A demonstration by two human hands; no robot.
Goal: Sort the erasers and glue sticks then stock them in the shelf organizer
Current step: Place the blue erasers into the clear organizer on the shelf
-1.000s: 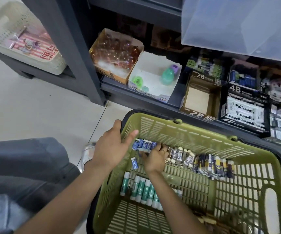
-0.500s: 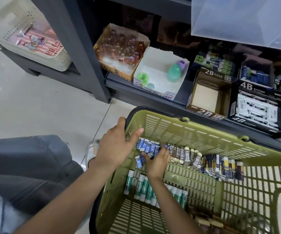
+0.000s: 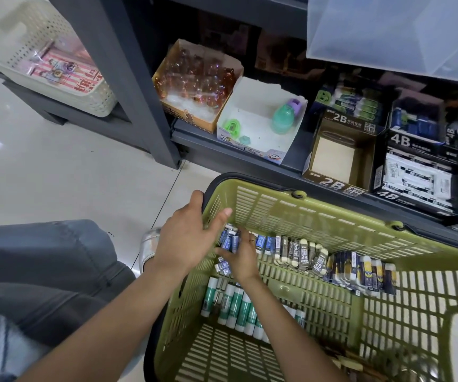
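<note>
Two hands low in the middle of the frame, inside a green basket [image 3: 332, 213]. Left hand [image 3: 186, 241] spread wide over blue erasers [image 3: 229, 241]. Right hand [image 3: 243, 257] curled around some erasers. Glue sticks [image 3: 236, 304] just below, on the basket floor.

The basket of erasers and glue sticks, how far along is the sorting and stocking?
Sorting looks mostly done: in the green basket the glue sticks lie together, 2B erasers in a row. In hand: both the left hand and right hand gather blue erasers. Left: stocking; the 2B box on the shelf looks empty.
</note>
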